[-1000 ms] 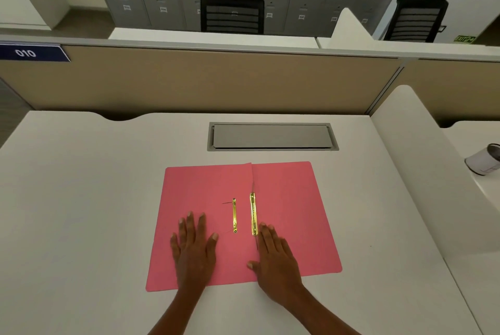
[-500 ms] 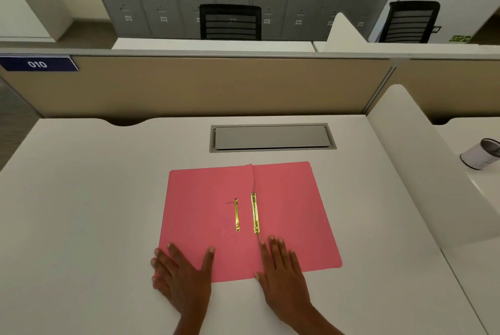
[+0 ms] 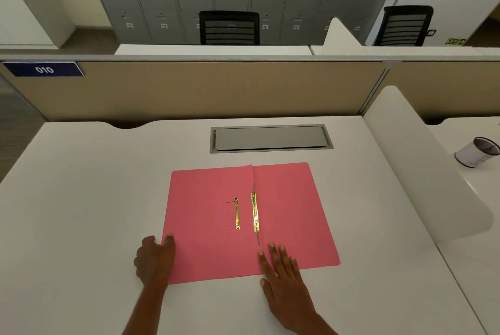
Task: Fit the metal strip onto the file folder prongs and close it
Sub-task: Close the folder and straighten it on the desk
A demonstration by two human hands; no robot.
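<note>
Head view: pink card file folder lies open and flat on white desk, spine crease running away from the wearer. Two gold metal pieces near the crease: wider flat gold metal strip right along the fold, and narrower gold prong base just beside it on the left leaf, w/ thin prong ends sticking out leftward at top and bottom; can't tell whether they stand up or lie flat. Strip and prongs sit side by side, apart, so strip looks not yet threaded on. Left hand at the folder's near-left edge, fingers curled round the card edge, thumb on top; seems to pinch or begin lifting the left leaf, though grip on it can't be confirmed. Right hand flat, fingers spread, palm down on the near edge of the right leaf by the crease, holding nothing, just pinning the folder. Progress, as judged: early. Folder open and steadied; left to do: pick up strip, seat its holes over prongs, bend prongs down, shut cover. Grey cable hatch beyond the folder, white cup on the next desk, both well clear.
</note>
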